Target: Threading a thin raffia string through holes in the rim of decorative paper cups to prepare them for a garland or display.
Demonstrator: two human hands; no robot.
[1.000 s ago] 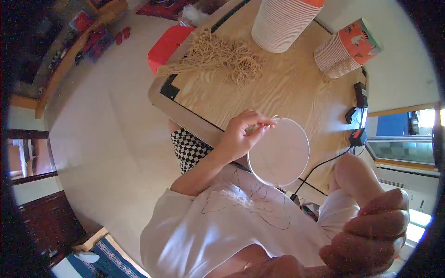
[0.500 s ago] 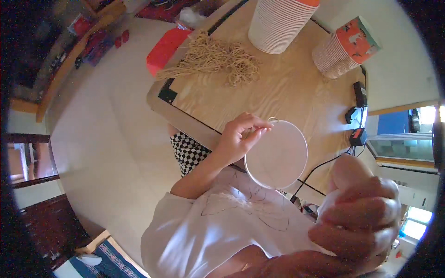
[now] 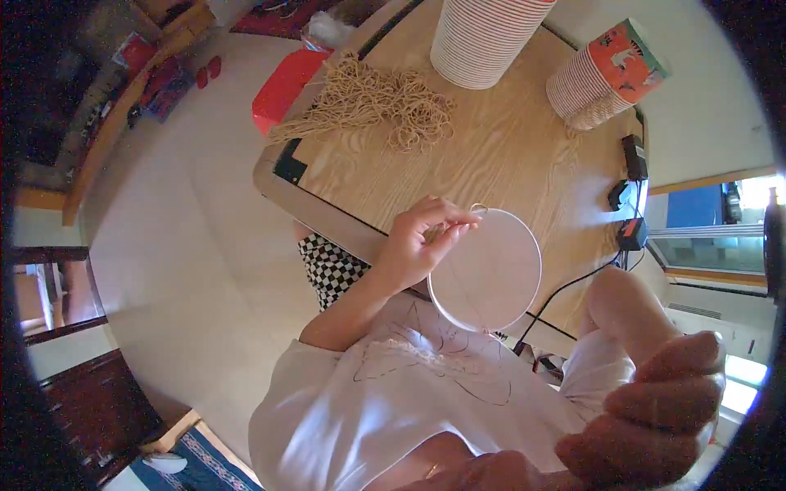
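Observation:
My left hand [image 3: 422, 241] is closed in a pinch at the upper left rim of a white, round-rimmed paper tub [image 3: 491, 278], whose wide circle faces up at me. A small loop of tan string [image 3: 480, 208] stands out at the rim beside my fingertips. Close to the camera at the lower right, my right hand [image 3: 655, 409] is curled up with its fingers folded together. What it holds, if anything, is hidden. It is apart from the tub.
A heap of tan strings [image 3: 385, 106] lies on the wooden table [image 3: 360, 184]. Beyond it stand a white stack of tubs [image 3: 487, 41] and an orange-printed stack [image 3: 606, 74]. A red container [image 3: 282, 90] sits at left. Black adapters [image 3: 632, 235] and a cable line the right edge.
My right hand has moved down and to the right, uncovering more of my knee. My left hand and the tub stay almost in place. The view has shifted slightly.

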